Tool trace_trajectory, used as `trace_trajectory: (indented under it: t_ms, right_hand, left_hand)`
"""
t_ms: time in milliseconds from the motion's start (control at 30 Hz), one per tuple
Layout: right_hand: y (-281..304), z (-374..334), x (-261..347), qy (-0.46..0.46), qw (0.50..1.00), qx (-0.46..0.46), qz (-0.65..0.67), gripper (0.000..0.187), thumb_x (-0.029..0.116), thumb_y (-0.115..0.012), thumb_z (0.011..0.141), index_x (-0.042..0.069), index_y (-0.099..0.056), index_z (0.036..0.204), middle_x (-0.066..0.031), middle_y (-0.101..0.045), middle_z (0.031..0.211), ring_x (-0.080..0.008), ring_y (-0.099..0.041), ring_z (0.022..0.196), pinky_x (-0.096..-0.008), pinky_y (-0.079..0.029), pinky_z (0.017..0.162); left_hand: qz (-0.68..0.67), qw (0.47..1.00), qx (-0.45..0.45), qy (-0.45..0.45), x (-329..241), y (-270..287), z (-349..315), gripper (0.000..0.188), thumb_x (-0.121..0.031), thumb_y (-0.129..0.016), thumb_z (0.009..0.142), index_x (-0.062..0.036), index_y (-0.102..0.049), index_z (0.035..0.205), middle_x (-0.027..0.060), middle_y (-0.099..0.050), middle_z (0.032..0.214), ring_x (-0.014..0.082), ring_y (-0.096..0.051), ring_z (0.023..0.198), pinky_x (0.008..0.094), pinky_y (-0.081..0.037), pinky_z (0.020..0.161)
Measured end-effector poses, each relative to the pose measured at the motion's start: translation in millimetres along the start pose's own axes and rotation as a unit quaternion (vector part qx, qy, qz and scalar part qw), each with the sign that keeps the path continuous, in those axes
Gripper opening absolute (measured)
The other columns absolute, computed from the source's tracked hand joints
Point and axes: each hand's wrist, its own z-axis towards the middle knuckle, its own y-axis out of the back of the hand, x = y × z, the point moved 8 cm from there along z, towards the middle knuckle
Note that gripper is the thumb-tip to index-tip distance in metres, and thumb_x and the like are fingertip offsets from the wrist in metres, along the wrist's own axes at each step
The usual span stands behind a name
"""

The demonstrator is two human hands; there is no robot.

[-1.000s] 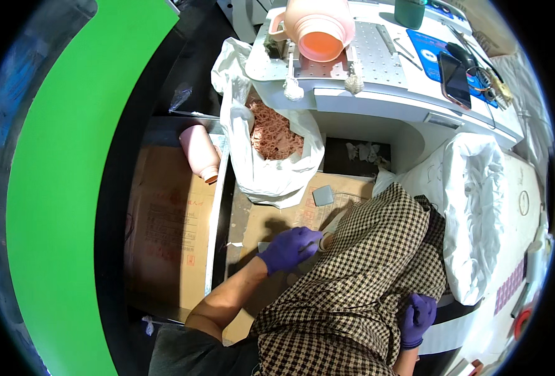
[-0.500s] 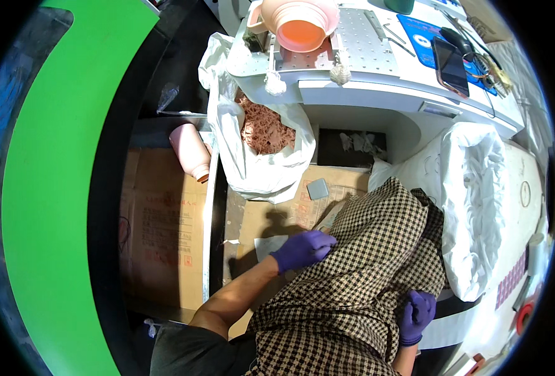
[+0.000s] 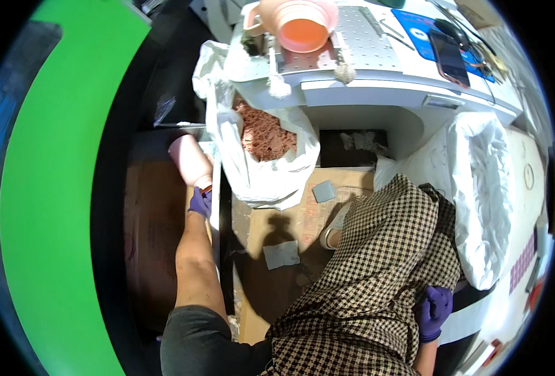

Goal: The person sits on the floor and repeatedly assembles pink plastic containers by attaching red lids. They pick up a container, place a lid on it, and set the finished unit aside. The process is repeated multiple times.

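My left hand (image 3: pixel 201 202), in a purple glove, reaches to the far left, its fingers closed at the neck of a pink bottle (image 3: pixel 191 160). The bottle lies tilted in the box at the left, its neck towards me; my fingers partly hide the neck. My right hand (image 3: pixel 435 312), also gloved in purple, rests on the checked cloth (image 3: pixel 365 269) over my lap. Its fingers are curled in, and nothing shows in them. On the bench ahead, a peach-coloured container with a handle (image 3: pixel 268 26) sits in a fixture, its round mouth facing me.
A white bag (image 3: pixel 261 188) holding reddish-brown shavings (image 3: pixel 268 135) hangs below the bench edge. Another white bag (image 3: pixel 481 207) stands at my right. A phone (image 3: pixel 448 57) and tools lie on the bench's right side. The green surface (image 3: pixel 52 188) runs along the left.
My left hand has left the lap cloth and moved left and away from me to the pink bottle's neck. My right hand has stayed on the lap.
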Motion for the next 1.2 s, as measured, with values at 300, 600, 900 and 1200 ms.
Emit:
trace_trajectory:
  t_ms: [300, 600, 900, 1200]
  right_hand:
    - [-1, 7, 0, -0.012, 1.000, 0.023, -0.015, 0.033, 0.007, -0.070, 0.067, 0.008, -0.071, 0.100, -0.0119, -0.063, 0.087, -0.0314, -0.060, 0.080, -0.0415, -0.046, 0.073]
    - [3, 6, 13, -0.002, 1.000, 0.016, -0.022, 0.034, 0.004, -0.070, 0.068, 0.010, -0.070, 0.102, -0.0114, -0.064, 0.087, -0.0309, -0.061, 0.079, -0.0408, -0.047, 0.070]
    - [8, 2, 9, 0.037, 0.999, 0.013, 0.035, 0.027, 0.004, -0.071, 0.076, 0.009, -0.071, 0.103, -0.0119, -0.067, 0.090, -0.0318, -0.063, 0.082, -0.0419, -0.050, 0.073]
    - [46, 12, 83, 0.117, 0.989, -0.013, 0.085, 0.042, 0.007, -0.077, 0.075, 0.009, -0.070, 0.117, -0.0093, -0.069, 0.110, -0.0285, -0.064, 0.097, -0.0396, -0.051, 0.082]
  left_hand:
    - [-0.564, 0.728, -0.259, 0.292, 54, -21, 24, 0.045, -0.045, -0.056, 0.098, -0.0047, -0.062, 0.118, 0.0090, -0.065, 0.102, 0.0295, -0.061, 0.091, 0.0477, -0.053, 0.069]
    - [-0.700, 0.691, -0.109, 0.146, 72, 96, -82, 0.047, -0.030, -0.055, 0.102, 0.0011, -0.058, 0.136, 0.0166, -0.065, 0.129, 0.0294, -0.065, 0.110, 0.0396, -0.052, 0.094]
    - [-0.243, 0.910, -0.225, -0.250, -163, 233, -258, 0.027, -0.011, -0.082, 0.080, -0.0064, -0.064, 0.100, 0.0090, -0.065, 0.122, 0.0285, -0.062, 0.112, 0.0453, -0.048, 0.096]
    - [-0.226, 0.775, -0.042, -0.589, -468, 168, -470, 0.048, -0.030, -0.089, 0.068, -0.0093, -0.069, 0.106, 0.0111, -0.069, 0.115, 0.0315, -0.068, 0.106, 0.0472, -0.048, 0.097]
